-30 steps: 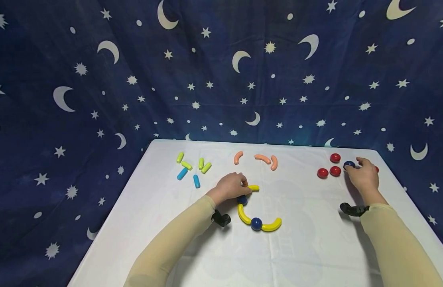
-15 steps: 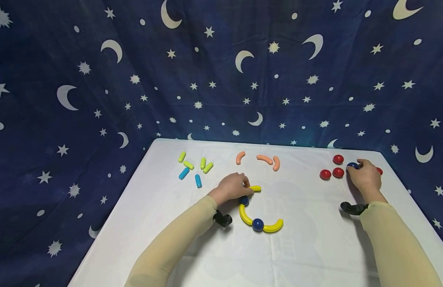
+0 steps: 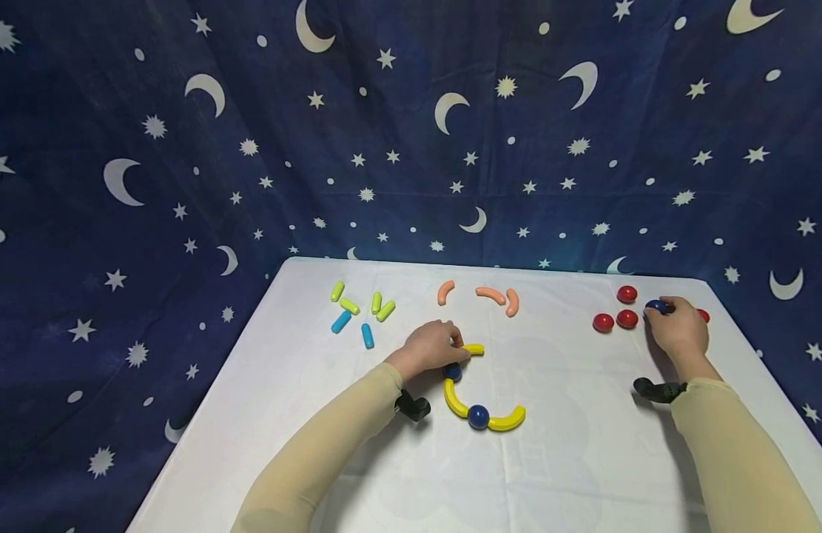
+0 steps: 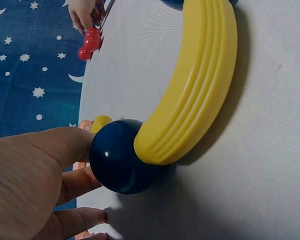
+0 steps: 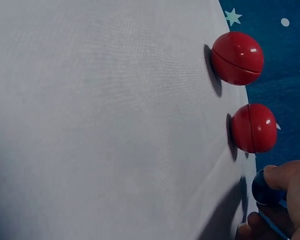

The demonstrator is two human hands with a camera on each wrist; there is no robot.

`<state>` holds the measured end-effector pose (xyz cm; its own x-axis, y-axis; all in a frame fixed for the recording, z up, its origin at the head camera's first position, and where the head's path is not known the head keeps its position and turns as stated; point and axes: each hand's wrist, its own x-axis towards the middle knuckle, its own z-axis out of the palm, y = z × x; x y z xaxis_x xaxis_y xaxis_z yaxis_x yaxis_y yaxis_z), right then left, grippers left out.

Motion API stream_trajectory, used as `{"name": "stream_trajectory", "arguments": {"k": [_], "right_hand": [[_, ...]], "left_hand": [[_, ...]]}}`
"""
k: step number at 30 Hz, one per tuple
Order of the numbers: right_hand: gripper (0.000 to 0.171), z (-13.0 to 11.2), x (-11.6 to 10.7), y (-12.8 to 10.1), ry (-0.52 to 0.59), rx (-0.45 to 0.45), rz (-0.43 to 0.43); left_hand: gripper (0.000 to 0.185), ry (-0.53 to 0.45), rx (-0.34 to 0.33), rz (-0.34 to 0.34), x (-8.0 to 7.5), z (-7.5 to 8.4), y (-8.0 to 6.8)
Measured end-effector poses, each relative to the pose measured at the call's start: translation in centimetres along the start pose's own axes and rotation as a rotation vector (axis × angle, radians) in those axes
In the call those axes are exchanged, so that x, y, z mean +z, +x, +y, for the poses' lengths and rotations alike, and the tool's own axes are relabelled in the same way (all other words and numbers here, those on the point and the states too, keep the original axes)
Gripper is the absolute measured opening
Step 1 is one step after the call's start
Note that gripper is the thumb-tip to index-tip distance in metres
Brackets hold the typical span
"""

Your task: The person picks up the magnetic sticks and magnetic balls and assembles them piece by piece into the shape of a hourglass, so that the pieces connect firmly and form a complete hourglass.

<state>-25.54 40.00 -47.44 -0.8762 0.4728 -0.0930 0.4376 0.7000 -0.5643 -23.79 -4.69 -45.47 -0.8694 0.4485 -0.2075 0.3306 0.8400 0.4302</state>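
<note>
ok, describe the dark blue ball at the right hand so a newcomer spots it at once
Start at the white table and go to its far right corner, where red balls sit. Among them, the right hand grips the dark blue ball. It's the only blue one in that group; the other dark blue balls are beside yellow curved pieces.

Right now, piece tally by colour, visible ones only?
Light green sticks: 4
Light blue sticks: 2
Peach curved pieces: 3
Yellow curved pieces: 3
Dark blue balls: 3
Red round pieces: 4, one partly behind the right hand
Total: 19
</note>
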Motion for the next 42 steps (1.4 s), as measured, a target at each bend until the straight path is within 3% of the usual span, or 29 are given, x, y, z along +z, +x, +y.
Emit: {"name": "stream_trajectory", "arguments": {"k": [8,15,19,25,35,42], "right_hand": [[0.062,-0.4,-0.4,-1.1,0.120,-0.072,0.118],[0.063,-3.3,-0.3,-3.2,0.219,-0.197,0.116],[0.060,-5.1,1.0,-4.7,0.275,-0.313,0.045],[0.054,-7.0,3.4,-6.9,0.281,-0.480,-0.147],[0.048,-9.3,8.1,-10.3,0.278,-0.497,-0.358],[0.037,-10.2,10.4,-12.2,0.221,-0.587,-0.428]], "left_hand": [[0.021,0.001,-0.002,-0.002,0.0,-0.2,0.0],[0.021,-0.003,-0.011,-0.002,0.2,-0.5,0.2],[0.021,-0.011,-0.017,-0.004,0.2,-0.5,0.2],[0.020,-0.010,-0.007,0.002,0.2,-0.4,0.1],[0.020,0.006,0.009,0.007,0.2,-0.2,0.2],[0.020,0.014,0.014,0.014,0.3,-0.1,0.4]]}}
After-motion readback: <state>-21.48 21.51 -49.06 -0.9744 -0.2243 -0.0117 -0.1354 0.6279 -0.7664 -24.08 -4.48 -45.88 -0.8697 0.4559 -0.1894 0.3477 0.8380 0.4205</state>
